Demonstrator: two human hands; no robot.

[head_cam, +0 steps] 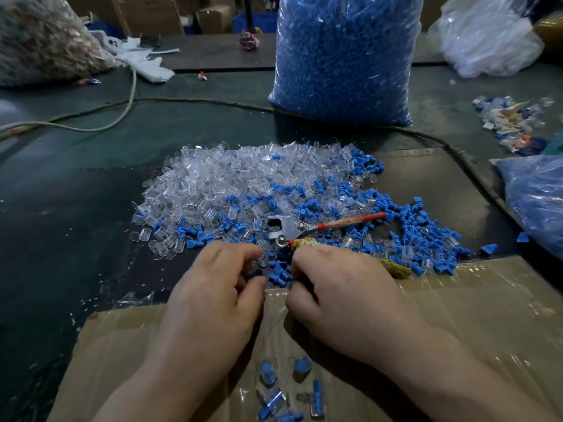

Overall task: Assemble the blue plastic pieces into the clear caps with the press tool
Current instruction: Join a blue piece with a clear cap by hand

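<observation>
A heap of clear caps [231,181] mixed with blue plastic pieces [423,229] lies on the dark table. My left hand [219,287] pinches a clear cap [263,259] at the heap's near edge. My right hand [344,296] is curled just right of it, fingers around the cloth-wrapped handle of the press tool [289,228]. The tool's metal head rests on the pile; its other, red handle [350,221] points right. A few blue pieces [278,272] lie between my hands.
Taped cardboard [472,315] covers the near table, with several assembled caps [268,373] on it. A tall bag of blue pieces [344,56] stands behind the heap. Another bag [536,202] sits at right, clear bags at the back corners, and a cable [128,102] crosses the table.
</observation>
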